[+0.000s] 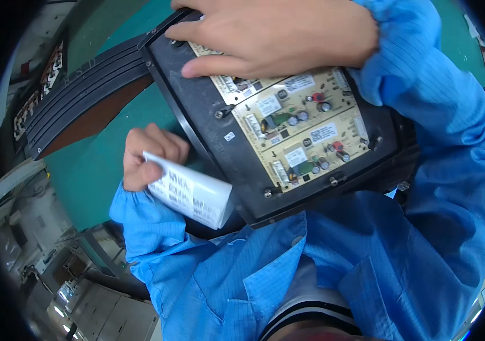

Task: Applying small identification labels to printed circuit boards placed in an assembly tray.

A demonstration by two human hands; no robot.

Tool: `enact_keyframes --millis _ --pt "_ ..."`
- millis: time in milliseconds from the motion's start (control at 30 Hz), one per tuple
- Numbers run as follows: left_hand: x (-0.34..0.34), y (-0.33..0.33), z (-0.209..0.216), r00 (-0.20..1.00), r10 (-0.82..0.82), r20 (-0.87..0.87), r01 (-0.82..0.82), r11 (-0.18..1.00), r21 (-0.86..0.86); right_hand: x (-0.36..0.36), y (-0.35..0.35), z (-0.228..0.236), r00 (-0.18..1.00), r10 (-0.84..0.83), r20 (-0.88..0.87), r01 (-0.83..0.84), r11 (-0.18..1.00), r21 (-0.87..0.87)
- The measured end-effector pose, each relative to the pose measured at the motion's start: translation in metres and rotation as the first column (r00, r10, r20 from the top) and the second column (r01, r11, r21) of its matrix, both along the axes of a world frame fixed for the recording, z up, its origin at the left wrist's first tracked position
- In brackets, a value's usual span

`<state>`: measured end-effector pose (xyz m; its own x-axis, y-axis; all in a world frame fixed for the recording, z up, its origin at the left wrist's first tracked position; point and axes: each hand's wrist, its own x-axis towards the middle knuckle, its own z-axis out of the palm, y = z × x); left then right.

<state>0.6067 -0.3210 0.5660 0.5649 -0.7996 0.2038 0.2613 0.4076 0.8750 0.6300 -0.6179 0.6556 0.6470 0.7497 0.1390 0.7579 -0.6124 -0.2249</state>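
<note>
Well, in the head view the printed matter stands out first. The sheet of labels (191, 190) is white and folded or curled over, bearing rows of small black code blocks and fine lines of print. More white labels (324, 133) sit on the tan circuit boards (305, 116), some with a square code and tiny text (too small to make out). A little white sticker (229, 136) with a code is stuck on the bare part of the black tray (197, 102), and pale letters mark the second black tray (92, 74) at the upper left.

The left hand (152, 158) is closed, pinching the upper left end of the sheet between thumb and curled fingers, just beside the tray's left edge. The right hand (279, 37) is spread palm down over the upper boards, its thumb and fingers apart and reaching to the tray's upper left part. The boards lie in the tray, with dark clips around them, over the green bench (77, 187).
</note>
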Motion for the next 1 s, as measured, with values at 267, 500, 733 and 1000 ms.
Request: enact_keyframes --millis 267,500,733,1000 --pt "0.012 -0.014 0.024 0.883 -0.36 0.303 0.387 0.922 -0.033 0.029 0.004 -0.012 0.995 -0.057 -0.079 0.076 0.964 0.257" --pt "0.009 -0.025 0.087 0.828 -0.211 0.519 -0.125 0.833 0.539 0.042 0.018 0.001 0.965 -0.156 -0.21 0.188 0.972 0.14" --pt "0.019 -0.054 0.1 0.737 -0.432 0.52 -0.002 0.768 0.641 -0.063 -0.08 0.042 0.859 -0.424 -0.286 0.394 0.905 -0.159" --pt "0.01 -0.064 0.091 0.747 -0.478 0.462 0.007 0.701 0.713 -0.094 -0.083 -0.018 0.895 -0.41 -0.176 0.444 0.851 0.279"
